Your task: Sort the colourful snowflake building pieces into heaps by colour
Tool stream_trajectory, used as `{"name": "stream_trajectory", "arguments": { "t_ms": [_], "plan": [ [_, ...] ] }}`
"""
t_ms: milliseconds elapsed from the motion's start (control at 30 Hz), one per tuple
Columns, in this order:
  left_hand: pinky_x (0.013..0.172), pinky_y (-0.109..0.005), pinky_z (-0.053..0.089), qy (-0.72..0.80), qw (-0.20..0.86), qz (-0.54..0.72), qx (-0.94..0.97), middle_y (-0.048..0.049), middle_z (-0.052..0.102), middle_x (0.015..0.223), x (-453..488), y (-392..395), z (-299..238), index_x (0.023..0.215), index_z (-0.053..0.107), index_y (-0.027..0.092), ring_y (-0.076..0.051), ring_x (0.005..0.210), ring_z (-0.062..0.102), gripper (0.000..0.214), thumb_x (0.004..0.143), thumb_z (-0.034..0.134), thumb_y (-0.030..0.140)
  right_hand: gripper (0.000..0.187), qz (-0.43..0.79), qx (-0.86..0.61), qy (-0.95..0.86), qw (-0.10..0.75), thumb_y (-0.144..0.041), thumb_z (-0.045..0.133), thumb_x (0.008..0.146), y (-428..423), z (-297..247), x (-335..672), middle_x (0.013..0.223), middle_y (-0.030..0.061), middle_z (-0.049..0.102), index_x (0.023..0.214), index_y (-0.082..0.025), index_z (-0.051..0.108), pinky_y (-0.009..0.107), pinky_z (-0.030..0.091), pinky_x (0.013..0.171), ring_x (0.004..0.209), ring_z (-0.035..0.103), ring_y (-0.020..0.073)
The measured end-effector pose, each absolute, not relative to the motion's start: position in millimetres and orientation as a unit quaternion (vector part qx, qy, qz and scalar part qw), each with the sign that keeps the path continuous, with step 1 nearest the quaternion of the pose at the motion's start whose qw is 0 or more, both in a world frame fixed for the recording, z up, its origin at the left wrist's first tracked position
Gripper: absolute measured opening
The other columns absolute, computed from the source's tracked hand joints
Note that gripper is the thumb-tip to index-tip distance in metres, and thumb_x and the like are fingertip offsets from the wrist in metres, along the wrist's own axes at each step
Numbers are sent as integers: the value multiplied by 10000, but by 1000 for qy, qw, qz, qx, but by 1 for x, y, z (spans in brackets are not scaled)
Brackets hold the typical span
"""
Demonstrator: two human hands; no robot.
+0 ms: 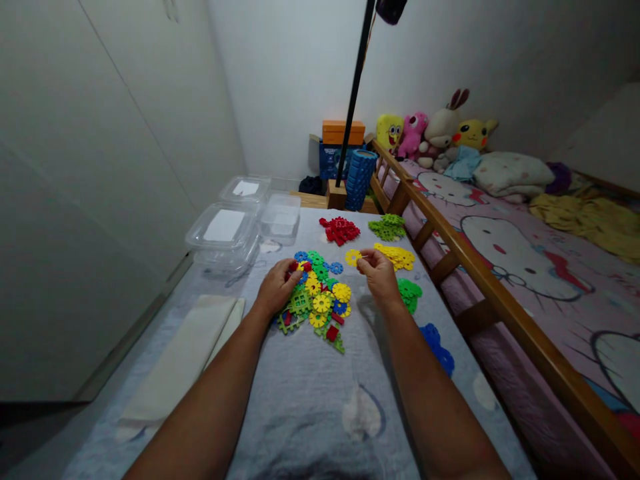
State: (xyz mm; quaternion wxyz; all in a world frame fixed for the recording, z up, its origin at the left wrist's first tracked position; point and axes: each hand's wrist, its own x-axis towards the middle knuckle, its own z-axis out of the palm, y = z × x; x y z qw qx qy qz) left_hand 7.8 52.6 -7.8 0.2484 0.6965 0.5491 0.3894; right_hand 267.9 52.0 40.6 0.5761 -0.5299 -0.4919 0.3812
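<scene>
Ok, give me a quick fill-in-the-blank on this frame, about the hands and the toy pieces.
1. The right hand pinches a ___ toy piece.
2. The sorted pile nearest the person is ___.
3. The clear containers lie on the person's ___ side.
Missing words: yellow; blue; left.

A child's bedroom in a home: right of the right hand (381,279) runs a wooden bed rail (465,250) with a cartoon-cat sheet (525,247); plush toys (443,130) (four in a row) sit beyond the hand, pillow (505,173) alongside.
</scene>
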Motion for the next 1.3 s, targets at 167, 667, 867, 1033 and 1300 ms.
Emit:
{"name": "stream_trajectory", "arguments": {
  "t_ms": [167, 667, 867, 1033, 1300],
  "plan": [
    [975, -407, 482, 551, 247, 381, 700, -85, 643, 1160, 7, 53, -10, 1150, 611, 206, -237, 1034, 612, 419, 901, 481, 516, 233, 271, -643, -498, 515, -306, 652, 639, 86, 45, 335, 720, 16, 650, 832, -175, 638, 272, 468, 631, 667, 589, 167],
    [976, -417, 490, 560, 243, 381, 694, -89, 645, 1153, 8, 54, -8, 1128, 616, 202, -245, 1057, 616, 391, 876, 512, 482, 131, 246, -740, -445, 441, -177, 676, 600, 125, 20, 413, 604, -20, 584, 707, -178, 601, 226, 411, 493, 504, 533, 117],
    [960, -425, 498, 564, 237, 382, 693, -92, 651, 1142, 8, 55, -9, 1114, 629, 197, -249, 1039, 624, 387, 871, 522, 478, 111, 208, -764, -449, 414, -177, 656, 635, 137, 10, 412, 607, -10, 592, 726, -187, 594, 234, 444, 527, 541, 574, 139],
    [972, -421, 493, 564, 237, 384, 692, -85, 650, 1151, 7, 55, -10, 1120, 622, 214, -242, 1040, 620, 371, 878, 525, 477, 79, 112, -792, -458, 388, -159, 643, 623, 135, 17, 409, 656, 49, 635, 641, -197, 577, 273, 460, 597, 619, 593, 184],
    [964, -404, 498, 564, 235, 388, 689, -80, 654, 1144, 6, 58, -14, 1135, 623, 211, -242, 1066, 621, 388, 879, 521, 484, 113, 122, -696, -595, 383, -215, 568, 735, 113, 45, 352, 782, 40, 696, 778, -181, 667, 277, 462, 726, 759, 620, 182]
  ]
}}
